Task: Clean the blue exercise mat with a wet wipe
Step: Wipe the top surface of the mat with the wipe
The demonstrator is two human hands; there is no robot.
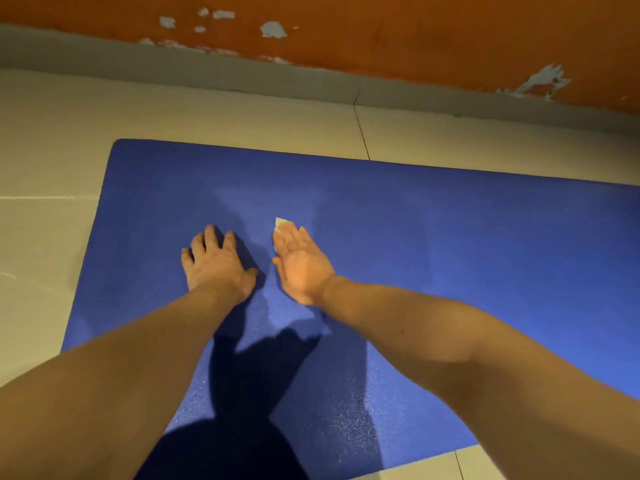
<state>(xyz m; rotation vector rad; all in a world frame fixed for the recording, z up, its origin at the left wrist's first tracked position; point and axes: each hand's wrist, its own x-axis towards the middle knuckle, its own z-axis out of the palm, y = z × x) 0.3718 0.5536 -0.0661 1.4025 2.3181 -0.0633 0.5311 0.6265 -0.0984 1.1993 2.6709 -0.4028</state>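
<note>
The blue exercise mat (450, 244) lies flat on the tiled floor and fills the middle of the head view. My left hand (216, 259) rests palm down on the mat with its fingers spread. Just to its right, my right hand (299, 261) lies flat with straight fingers and presses a small white wet wipe (280, 223) onto the mat. Only a corner of the wipe shows past my fingertips. A darker damp-looking patch spreads on the mat beyond both hands.
Pale floor tiles (45, 161) surround the mat on the left and far side. An orange wall (415, 32) with peeling paint and a grey skirting (173, 69) runs along the back. My shadow falls on the mat's near part.
</note>
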